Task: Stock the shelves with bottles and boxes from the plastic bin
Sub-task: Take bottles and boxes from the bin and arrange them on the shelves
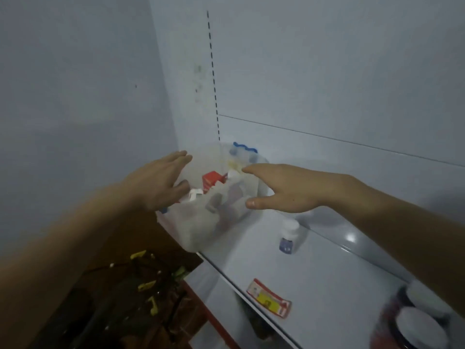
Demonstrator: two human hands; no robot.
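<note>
A translucent plastic bin (201, 227) stands at the left end of the white shelf (314, 268), partly over its edge. Inside it I see a red box (211, 181), white packets and a blue-edged item at the back. My left hand (161, 182) hovers at the bin's left rim with straight fingers, holding nothing. My right hand (284, 188) reaches over the bin's right side, fingers straight and thumb spread, also holding nothing. A small white bottle with a blue label (289, 235) stands on the shelf just right of the bin.
A flat red and yellow packet (269, 298) lies near the shelf's front edge. Two dark bottles with white caps (417, 323) stand at the bottom right. White walls close in at left and behind. Below left is a dark floor with yellow-marked clutter (143, 280).
</note>
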